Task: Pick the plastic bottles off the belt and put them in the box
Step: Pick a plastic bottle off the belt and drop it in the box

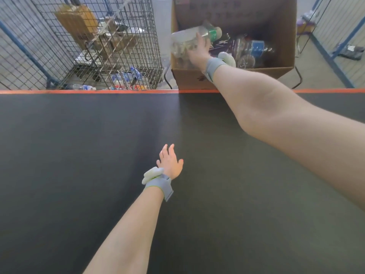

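My right hand [199, 50] reaches across the black belt [98, 145] and holds a clear plastic bottle [183, 41] with a green label over the left rim of the open cardboard box [280, 26]. Inside the box lie other clear bottles [250, 50], one with a blue label. My left hand [170, 162] hovers over the middle of the belt with fingers spread and nothing in it. Both wrists wear grey bands with a pale device. No bottles show on the visible belt.
An orange strip [88, 91] edges the belt's far side. Beyond it at left stands a wire cage [94, 42] with cardboard and bottles at its bottom. Blue-framed mesh fencing [339, 36] stands at the right, with floor between.
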Tool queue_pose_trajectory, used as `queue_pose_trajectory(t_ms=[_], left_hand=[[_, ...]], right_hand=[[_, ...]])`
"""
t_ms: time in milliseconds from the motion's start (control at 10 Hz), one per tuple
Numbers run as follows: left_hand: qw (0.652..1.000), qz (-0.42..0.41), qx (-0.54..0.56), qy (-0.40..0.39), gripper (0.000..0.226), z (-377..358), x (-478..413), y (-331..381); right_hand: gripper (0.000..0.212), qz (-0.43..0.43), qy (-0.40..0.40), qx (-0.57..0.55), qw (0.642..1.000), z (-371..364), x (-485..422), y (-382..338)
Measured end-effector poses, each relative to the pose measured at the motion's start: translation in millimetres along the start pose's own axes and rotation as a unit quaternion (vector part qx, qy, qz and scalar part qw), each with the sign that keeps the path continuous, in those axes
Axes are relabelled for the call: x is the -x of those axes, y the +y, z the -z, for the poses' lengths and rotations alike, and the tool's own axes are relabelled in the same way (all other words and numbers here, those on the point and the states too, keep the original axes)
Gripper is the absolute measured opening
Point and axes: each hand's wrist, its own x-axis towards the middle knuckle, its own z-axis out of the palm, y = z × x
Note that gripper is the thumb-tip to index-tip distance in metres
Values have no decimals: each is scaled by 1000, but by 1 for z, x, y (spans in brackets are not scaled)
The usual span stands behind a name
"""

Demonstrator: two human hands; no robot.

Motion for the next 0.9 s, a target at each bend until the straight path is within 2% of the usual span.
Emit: queue_pose_trajectory(t_ms=[100, 200, 300, 400, 500, 600, 700, 800, 900], left_hand=[[1000, 20, -9, 9, 66, -2, -10, -11], [999, 16, -29, 15, 65, -5, -14, -22], [999, -8, -46, 7, 63, -9, -10, -25], [999, -5, -39, -4, 63, -9, -5, -24], [1000, 7, -19, -6, 64, -3, 6, -18], [1000, 11, -10, -18, 65, 2, 21, -13], [999, 15, -11, -28, 66, 10, 33, -12], [998, 28, -13, -50, 67, 14, 43, -14], [996, 43, -33, -72, 69, 19, 57, -13]], right_hand=[[67, 41, -37, 114, 992, -11, -17, 7], [77, 84, -41, 209, 973, -13, -24, 11], [76, 56, -39, 270, 960, -7, -30, 11], [69, 15, -35, 280, 959, -8, -18, 17], [73, 33, -67, 287, 955, -8, 1, 21], [67, -6, -81, 226, 971, -6, 14, 27], [73, -23, -103, 213, 971, -5, 21, 29], [55, -64, -29, -174, 982, 4, 51, 9], [50, -104, -30, -369, 923, -5, 63, 2]])
